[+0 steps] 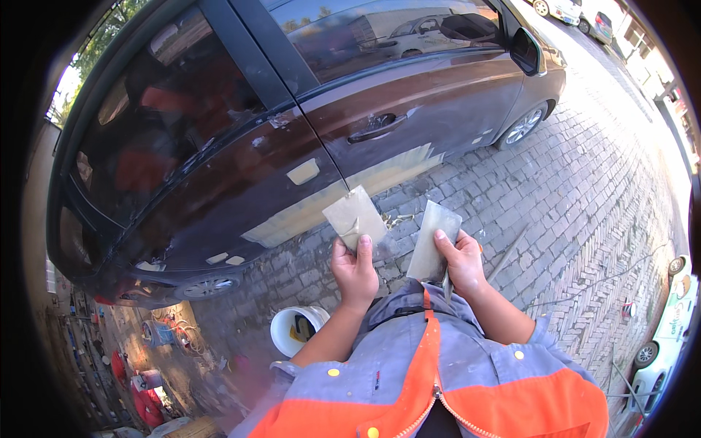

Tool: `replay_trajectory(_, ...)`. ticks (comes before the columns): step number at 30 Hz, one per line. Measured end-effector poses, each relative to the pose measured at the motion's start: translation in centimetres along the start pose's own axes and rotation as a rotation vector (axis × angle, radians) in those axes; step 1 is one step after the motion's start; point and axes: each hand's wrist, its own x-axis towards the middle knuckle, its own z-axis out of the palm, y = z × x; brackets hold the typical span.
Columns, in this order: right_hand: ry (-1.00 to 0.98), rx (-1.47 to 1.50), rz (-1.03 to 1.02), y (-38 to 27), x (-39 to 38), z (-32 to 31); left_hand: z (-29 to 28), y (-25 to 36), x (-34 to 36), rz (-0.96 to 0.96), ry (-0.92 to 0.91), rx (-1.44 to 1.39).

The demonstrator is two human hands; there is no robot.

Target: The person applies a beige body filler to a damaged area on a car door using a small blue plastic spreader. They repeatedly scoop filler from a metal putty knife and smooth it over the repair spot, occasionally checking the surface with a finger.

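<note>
My left hand grips a flat, cream-coloured putty spreader, thumb across its face, with a smear of paste on it. In my right hand is a second flat spreader, greyish and tilted, held between thumb and fingers. Both are raised in front of my waist, apart from each other. Beyond them stands a dark brown car. Pale filler covers a long strip along its lower doors, and a smaller filler patch sits above on the rear door.
A white bucket stands on the brick paving by my left forearm. Hoses and cords lie at the lower left near tools. A thin strip lies on the paving at right. Parked white cars line the far right.
</note>
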Motion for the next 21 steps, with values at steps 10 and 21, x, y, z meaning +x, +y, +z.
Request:
replay_trajectory(10,0.21,-0.203,-0.143,4.3,1.2,1.1,3.0,-1.0,-4.2,-0.054,-0.185,0.181)
replay_trajectory(21,0.143,-0.052,-0.28,4.9,1.9,-1.1,2.7,2.0,-2.8,-0.074,-0.564,0.397)
